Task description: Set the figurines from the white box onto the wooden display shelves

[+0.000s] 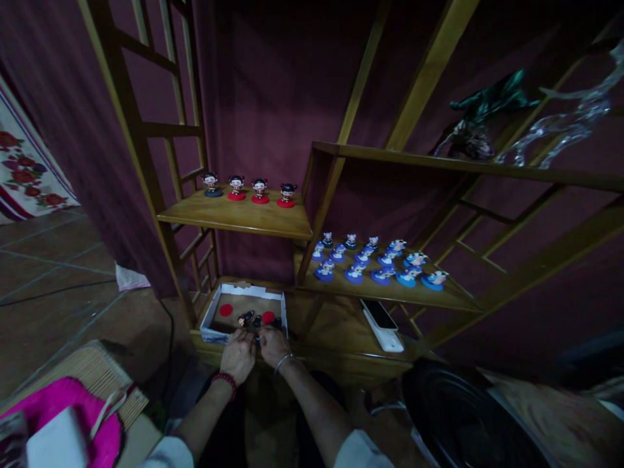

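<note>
My left hand (238,357) and my right hand (274,346) meet over the front rim of a shallow white cardboard box (212,311). The fingers of both are bent and closed, nearly touching each other. Whatever sits between the fingertips is too dark and small to name. Just beyond them in the box lie small black-haired figurines (245,319). A flat red disc (268,317) rests close to my right fingers, and a second red disc (226,310) lies by the box's left side.
Several black-haired figurines on round bases (260,191) stand on the upper left wooden shelf (234,219). Rows of purple and blue figurines (354,273) fill the shelf to the right. A phone (380,316) lies below them. A black round seat (468,416) is at lower right.
</note>
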`<state>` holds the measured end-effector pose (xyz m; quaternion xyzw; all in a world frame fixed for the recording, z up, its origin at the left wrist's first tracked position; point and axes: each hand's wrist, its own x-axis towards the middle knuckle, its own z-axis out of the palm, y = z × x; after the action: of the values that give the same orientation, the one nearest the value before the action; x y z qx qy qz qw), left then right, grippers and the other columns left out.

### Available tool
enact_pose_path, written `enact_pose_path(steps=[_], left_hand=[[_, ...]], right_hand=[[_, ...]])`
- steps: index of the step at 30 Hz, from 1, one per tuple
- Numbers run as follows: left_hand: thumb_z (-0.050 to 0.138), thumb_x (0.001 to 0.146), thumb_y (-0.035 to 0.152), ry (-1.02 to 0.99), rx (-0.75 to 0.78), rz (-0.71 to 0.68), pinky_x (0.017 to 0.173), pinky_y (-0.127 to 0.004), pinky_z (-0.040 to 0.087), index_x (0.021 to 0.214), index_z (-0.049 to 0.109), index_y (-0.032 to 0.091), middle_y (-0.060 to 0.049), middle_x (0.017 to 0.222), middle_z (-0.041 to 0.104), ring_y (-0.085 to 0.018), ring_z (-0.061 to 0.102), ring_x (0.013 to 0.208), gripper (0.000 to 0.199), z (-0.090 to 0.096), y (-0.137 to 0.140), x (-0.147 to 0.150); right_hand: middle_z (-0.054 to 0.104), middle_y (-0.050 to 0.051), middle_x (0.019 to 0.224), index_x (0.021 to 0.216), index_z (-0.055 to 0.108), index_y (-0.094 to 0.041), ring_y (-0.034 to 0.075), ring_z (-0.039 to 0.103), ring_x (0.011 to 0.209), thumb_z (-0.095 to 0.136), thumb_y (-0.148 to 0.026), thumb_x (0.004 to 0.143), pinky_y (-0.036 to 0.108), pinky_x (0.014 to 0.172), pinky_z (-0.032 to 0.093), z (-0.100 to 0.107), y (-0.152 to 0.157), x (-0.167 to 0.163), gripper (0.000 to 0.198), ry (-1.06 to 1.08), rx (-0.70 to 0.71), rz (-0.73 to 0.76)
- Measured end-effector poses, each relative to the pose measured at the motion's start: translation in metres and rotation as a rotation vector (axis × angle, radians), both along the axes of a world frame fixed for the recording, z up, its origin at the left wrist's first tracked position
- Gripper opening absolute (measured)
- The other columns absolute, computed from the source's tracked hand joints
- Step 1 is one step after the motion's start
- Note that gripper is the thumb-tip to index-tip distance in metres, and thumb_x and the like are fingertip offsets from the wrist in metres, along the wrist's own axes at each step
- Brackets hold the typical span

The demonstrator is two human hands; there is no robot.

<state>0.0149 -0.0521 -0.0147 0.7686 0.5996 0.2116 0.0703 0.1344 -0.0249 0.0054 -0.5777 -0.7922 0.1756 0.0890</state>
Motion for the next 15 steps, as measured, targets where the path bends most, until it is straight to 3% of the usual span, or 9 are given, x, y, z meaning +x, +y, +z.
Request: enact_pose_path(steps=[10, 15], left_hand=[[0.032, 0.082, 0.02, 0.094, -0.052, -0.005, 0.078, -0.034, 0.034, 0.08, 0.059, 0.016, -0.007, 0.087, 0.063, -0.02, 0.052, 0.087, 0.028, 0.008, 0.007, 0.005], [0.031, 0.083, 0.023, 0.078, -0.051, 0.106, 0.079, -0.033, 0.036, 0.082, 0.06, 0.017, -0.007, 0.091, 0.063, -0.02, 0.053, 0.09, 0.03, 0.002, 0.013, 0.006]], right_hand=[[0.066, 0.006, 0.089, 0.086, 0.064, -0.019, 0.015, 0.059, 0.082, 0.04, -0.016, 0.079, 0.02, 0.068, 0.038, -0.014, 0.025, 0.003, 0.025, 0.003, -0.1, -0.137], [0.067, 0.007, 0.088, 0.087, 0.065, -0.019, 0.015, 0.06, 0.081, 0.045, -0.013, 0.076, 0.019, 0.066, 0.04, -0.019, 0.036, 0.003, 0.023, 0.005, -0.16, -0.181]])
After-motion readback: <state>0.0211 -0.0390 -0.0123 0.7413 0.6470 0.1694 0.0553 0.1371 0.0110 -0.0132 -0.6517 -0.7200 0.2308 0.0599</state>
